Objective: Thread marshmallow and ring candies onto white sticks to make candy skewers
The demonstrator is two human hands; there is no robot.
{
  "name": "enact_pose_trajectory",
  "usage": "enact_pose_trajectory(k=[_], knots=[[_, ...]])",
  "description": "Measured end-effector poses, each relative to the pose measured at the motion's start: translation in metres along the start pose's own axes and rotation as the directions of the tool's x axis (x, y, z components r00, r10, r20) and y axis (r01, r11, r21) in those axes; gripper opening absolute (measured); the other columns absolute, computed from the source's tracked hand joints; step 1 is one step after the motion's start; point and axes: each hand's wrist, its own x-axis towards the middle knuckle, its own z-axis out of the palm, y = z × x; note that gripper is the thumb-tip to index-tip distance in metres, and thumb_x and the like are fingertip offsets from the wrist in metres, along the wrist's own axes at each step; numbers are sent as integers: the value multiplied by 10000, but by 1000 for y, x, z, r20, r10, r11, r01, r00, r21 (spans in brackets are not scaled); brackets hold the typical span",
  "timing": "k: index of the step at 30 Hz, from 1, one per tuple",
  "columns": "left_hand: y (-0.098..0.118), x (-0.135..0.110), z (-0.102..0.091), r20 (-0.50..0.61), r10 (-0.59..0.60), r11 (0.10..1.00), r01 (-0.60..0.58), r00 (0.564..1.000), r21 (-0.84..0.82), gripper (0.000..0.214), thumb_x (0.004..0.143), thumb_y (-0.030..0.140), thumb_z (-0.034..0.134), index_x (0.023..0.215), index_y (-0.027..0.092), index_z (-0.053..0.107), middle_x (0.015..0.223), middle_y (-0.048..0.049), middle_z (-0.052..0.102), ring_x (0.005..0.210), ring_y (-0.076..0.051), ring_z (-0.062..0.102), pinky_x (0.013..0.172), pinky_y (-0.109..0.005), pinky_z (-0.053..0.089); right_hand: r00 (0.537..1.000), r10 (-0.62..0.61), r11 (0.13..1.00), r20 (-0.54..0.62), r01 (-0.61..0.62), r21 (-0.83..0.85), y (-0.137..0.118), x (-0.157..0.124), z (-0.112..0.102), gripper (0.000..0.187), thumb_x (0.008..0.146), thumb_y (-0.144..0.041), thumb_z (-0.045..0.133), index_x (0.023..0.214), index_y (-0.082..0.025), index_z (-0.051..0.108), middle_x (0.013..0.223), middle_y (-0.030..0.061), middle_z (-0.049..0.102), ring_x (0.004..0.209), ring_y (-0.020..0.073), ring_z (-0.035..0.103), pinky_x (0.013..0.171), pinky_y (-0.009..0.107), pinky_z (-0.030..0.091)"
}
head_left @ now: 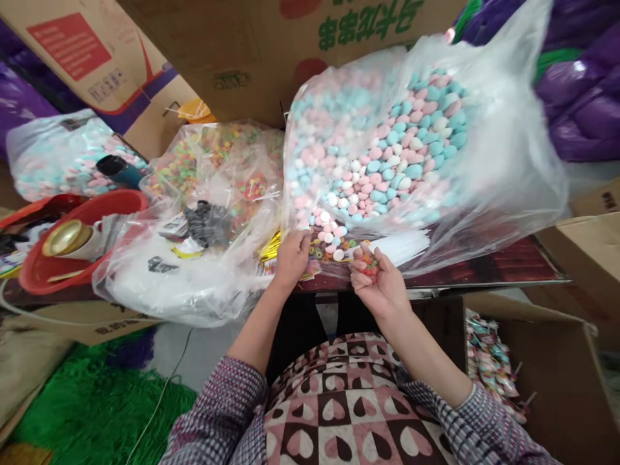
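My right hand (382, 287), palm up with curled fingers, holds several small red and green ring-shaped candies (369, 268). My left hand (291, 261) has its fingers pressed together at the left edge of a small pile of loose candies. What is between them, if anything, is hidden. Pink, white and blue drop-shaped candies (328, 227) lie beyond the hands, spilling from a large clear plastic bag (504, 155). Between the hands lie orange and green ring candies (317, 252). White sticks (407, 248) lie just past my right hand. Gold wrapper strips (271, 247) are beside my left hand.
A second plastic bag (208, 152) holds small colourful rings. A red basin (33, 271) with a gold-coloured bowl (65, 237) stands left, near a dark cup (119, 169). At lower right, an open carton (557, 361) contains wrapped candies (491, 355). Cardboard boxes (227, 64) stand behind.
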Motion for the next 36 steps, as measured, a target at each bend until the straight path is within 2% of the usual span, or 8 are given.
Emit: enact_pose_trajectory(k=[3, 6, 12, 16, 20, 25, 30, 36], knots=[[-2, 0, -2, 10, 31, 999, -32, 999, 30, 303, 956, 285, 435, 1072, 185, 697, 1107, -55, 743, 1068, -191, 664, 955, -298, 477, 998, 26, 1000, 56, -27, 11, -3, -2, 2, 66, 899, -227, 630, 874, -172, 602, 671, -47, 585, 432, 27, 425, 320, 97, 262], [-9, 2, -1, 6, 43, 999, -43, 999, 17, 341, 951, 337, 413, 1081, 198, 696, 1104, -51, 744, 1039, -207, 674, 926, -322, 497, 993, 28, 999, 114, -26, -21, -8, -6, 6, 213, 832, -286, 737, 791, -172, 563, 622, -74, 544, 387, 6, 345, 308, 103, 195], [-20, 6, 2, -12, 46, 999, -46, 999, -12, 370, 924, 427, 414, 1074, 239, 695, 1124, -33, 744, 1088, -234, 669, 947, -365, 509, 985, -51, 991, 163, 70, -114, -20, -30, 8, 373, 764, -408, 801, 722, -178, 510, 530, -114, 428, 361, 0, 219, 312, 121, 139], [-26, 8, 2, -6, 57, 998, -57, 998, -31, 342, 913, 426, 419, 1065, 284, 691, 1137, -6, 740, 1112, -238, 661, 958, -390, 514, 982, -101, 980, 156, 125, -153, -33, -50, 6, 392, 740, -400, 822, 722, -178, 499, 523, -115, 420, 362, -4, 192, 315, 120, 139], [-25, 10, 4, -14, 47, 998, -48, 999, -30, 351, 913, 410, 423, 1066, 251, 696, 1142, -33, 733, 1119, -245, 651, 980, -401, 498, 978, -123, 974, 167, 151, -169, -44, -62, 6, 376, 754, -370, 814, 731, -178, 492, 536, -115, 420, 365, -8, 191, 319, 111, 155], [-7, -5, 1, 25, 53, 994, -51, 998, -92, 329, 925, 261, 405, 1053, 207, 703, 1094, -85, 735, 1063, -235, 652, 972, -420, 489, 990, -60, 976, 125, 85, -199, -33, -66, -5, 357, 784, -350, 791, 729, -189, 478, 533, -127, 368, 351, -6, 178, 315, 116, 156], [-5, -9, 4, -11, 31, 995, -32, 999, -99, 285, 919, 209, 474, 1090, 241, 699, 1092, -34, 746, 1041, -162, 671, 958, -308, 503, 998, 52, 975, -39, -59, -216, -16, -57, -12, 382, 750, -307, 819, 695, -191, 459, 538, -121, 373, 337, -5, 250, 308, 128, 220], [0, -20, 0, -170, 131, 956, -169, 977, -238, 305, 922, 203, 447, 1104, 209, 692, 1031, -80, 749, 984, -193, 689, 923, -339, 530, 992, 102, 950, -75, -119, -288, -2, -50, -13, 329, 782, -334, 788, 737, -203, 490, 563, -107, 402, 332, 3, 293, 296, 144, 218]])
